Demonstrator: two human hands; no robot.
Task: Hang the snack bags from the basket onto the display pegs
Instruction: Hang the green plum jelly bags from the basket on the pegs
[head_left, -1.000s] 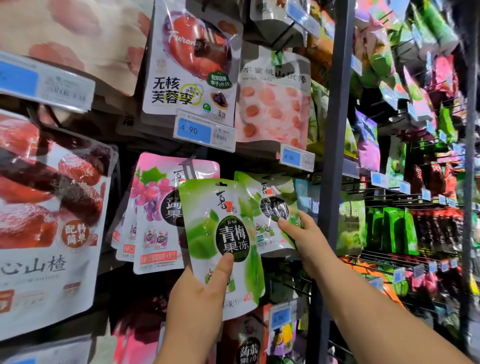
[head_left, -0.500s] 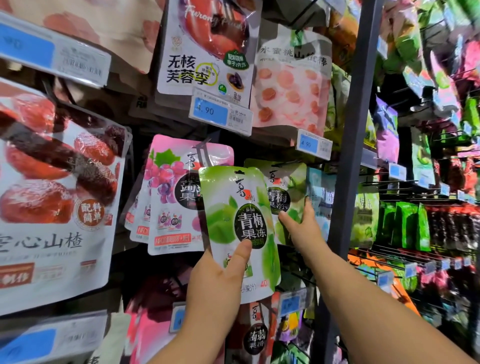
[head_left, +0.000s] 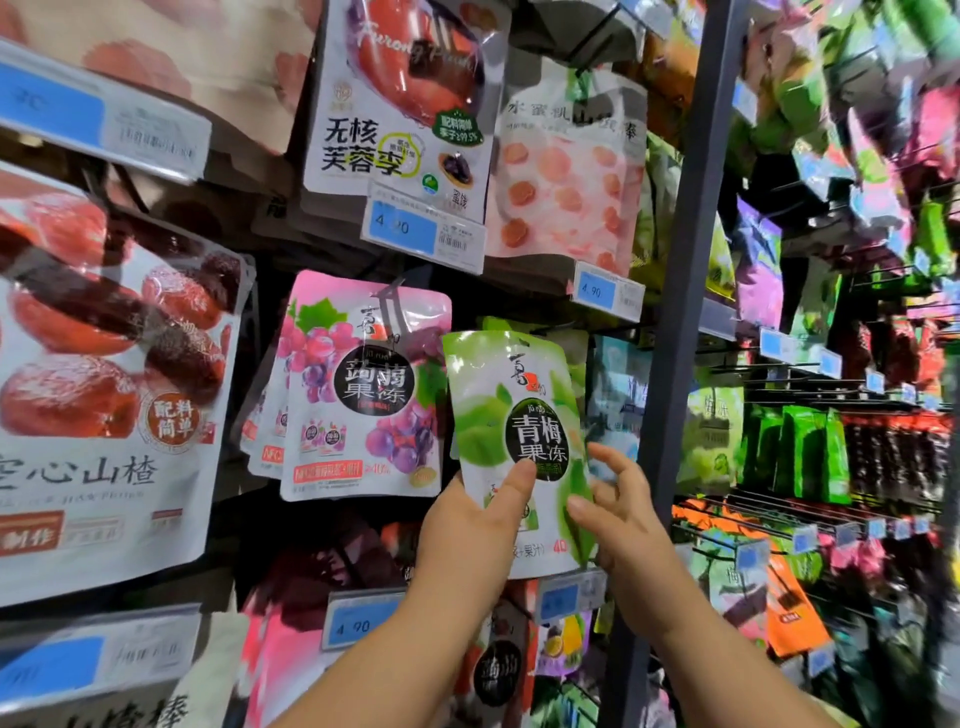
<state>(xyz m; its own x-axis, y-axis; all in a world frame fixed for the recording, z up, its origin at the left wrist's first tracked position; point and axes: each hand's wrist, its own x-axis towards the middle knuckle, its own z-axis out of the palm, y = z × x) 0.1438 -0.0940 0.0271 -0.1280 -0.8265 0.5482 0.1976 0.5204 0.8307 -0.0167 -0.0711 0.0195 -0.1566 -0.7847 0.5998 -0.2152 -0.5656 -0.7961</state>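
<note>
Left hand (head_left: 467, 525) pinches the green snack bag (head_left: 511, 415) low down, long axis upright, hang end on top; right hand (head_left: 618, 519) is open and loose, just beside its right edge.

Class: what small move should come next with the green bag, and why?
Probably move the right hand to the top edge of the green bag to steady it for hanging: the left hand grips only its lower part, and the right hand is open beside it.
</note>
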